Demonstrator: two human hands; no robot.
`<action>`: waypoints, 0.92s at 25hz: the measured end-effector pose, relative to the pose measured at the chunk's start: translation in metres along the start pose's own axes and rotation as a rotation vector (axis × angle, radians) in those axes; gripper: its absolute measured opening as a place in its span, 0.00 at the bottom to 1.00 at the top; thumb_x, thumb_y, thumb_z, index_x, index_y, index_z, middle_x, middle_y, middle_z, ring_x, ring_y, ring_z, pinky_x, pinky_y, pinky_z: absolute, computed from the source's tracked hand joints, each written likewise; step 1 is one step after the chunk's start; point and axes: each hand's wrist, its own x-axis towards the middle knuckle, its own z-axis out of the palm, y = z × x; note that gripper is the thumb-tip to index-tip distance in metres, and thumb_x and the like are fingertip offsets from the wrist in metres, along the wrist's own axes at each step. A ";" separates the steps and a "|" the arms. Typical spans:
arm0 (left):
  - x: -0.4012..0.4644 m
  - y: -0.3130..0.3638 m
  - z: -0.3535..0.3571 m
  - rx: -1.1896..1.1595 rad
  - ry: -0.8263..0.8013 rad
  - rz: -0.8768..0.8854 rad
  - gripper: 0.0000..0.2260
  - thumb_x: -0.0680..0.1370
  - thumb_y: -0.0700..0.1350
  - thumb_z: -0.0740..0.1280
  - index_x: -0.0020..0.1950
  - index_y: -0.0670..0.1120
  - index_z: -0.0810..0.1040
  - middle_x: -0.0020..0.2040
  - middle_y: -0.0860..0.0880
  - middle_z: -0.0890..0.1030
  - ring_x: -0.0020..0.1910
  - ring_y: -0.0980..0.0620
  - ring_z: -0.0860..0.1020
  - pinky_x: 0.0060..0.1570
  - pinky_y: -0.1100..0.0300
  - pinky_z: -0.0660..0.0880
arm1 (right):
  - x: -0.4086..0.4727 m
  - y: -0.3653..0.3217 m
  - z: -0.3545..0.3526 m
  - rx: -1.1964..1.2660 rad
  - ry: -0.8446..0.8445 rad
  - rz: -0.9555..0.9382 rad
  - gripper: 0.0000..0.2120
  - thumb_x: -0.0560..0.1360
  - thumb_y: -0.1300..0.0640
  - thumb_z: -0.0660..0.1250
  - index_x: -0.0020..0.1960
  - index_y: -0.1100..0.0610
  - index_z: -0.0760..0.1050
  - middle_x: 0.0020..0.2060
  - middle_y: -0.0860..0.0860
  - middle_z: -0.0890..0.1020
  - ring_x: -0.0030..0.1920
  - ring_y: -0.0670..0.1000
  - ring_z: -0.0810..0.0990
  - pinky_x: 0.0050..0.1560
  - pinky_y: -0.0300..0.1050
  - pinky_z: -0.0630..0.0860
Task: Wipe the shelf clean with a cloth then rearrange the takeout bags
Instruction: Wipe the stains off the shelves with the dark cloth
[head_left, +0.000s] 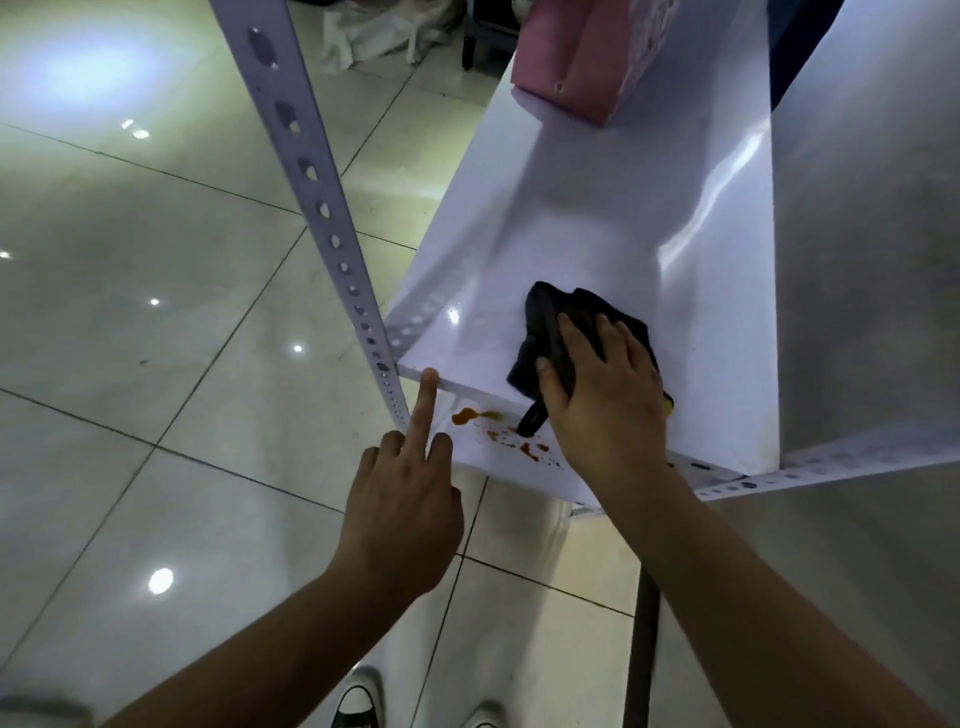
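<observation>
**Head view: cloth pressed flat on the white shelf**

Head camera looks down on a white shelf (597, 218) carried by a perforated metal upright (317, 192). The right hand (602, 384) lies on a dark cloth (561, 317), fingers spread and mostly straight, thumb tucked along the cloth's near-left side. So that grip is a flat press on the fabric, with no clench. The cloth sits bunched near the shelf's front edge, a loop of it hanging over that edge.

Over on the other side, the left hand (405, 499) has its index finger straight and its tip touching the front edge of the shelf, close to the upright. Its other fingers are curled in and grasp nothing.

Below the shelf edge, on a lower white shelf board (498, 457), orange-brown stains (493, 426) show as a blot and scattered specks, just left of the right wrist.

At the far end of the top shelf stands a pink takeout bag (576, 57), well apart from the cloth.

Glossy floor tiles (156, 312) reflect ceiling lights, and shoes (358, 701) show at the bottom edge.
</observation>
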 end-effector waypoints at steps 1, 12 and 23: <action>-0.001 -0.002 0.000 0.005 -0.009 -0.012 0.16 0.76 0.44 0.60 0.63 0.45 0.73 0.80 0.44 0.35 0.52 0.46 0.74 0.51 0.52 0.73 | 0.006 -0.002 -0.001 0.010 -0.047 -0.003 0.26 0.83 0.42 0.57 0.78 0.49 0.66 0.77 0.57 0.67 0.78 0.60 0.61 0.77 0.59 0.60; 0.001 -0.009 -0.004 0.011 0.007 -0.012 0.12 0.75 0.45 0.61 0.57 0.46 0.75 0.81 0.44 0.40 0.57 0.44 0.74 0.53 0.51 0.70 | 0.002 -0.029 0.011 0.080 -0.038 -0.093 0.28 0.80 0.40 0.60 0.77 0.47 0.66 0.76 0.54 0.68 0.77 0.58 0.62 0.74 0.61 0.63; -0.014 -0.009 0.013 -0.097 0.021 0.037 0.15 0.74 0.43 0.64 0.61 0.45 0.75 0.80 0.42 0.56 0.70 0.39 0.67 0.63 0.45 0.71 | -0.072 0.006 0.024 0.159 0.150 -0.195 0.28 0.73 0.56 0.74 0.72 0.54 0.73 0.69 0.55 0.76 0.71 0.60 0.70 0.68 0.60 0.69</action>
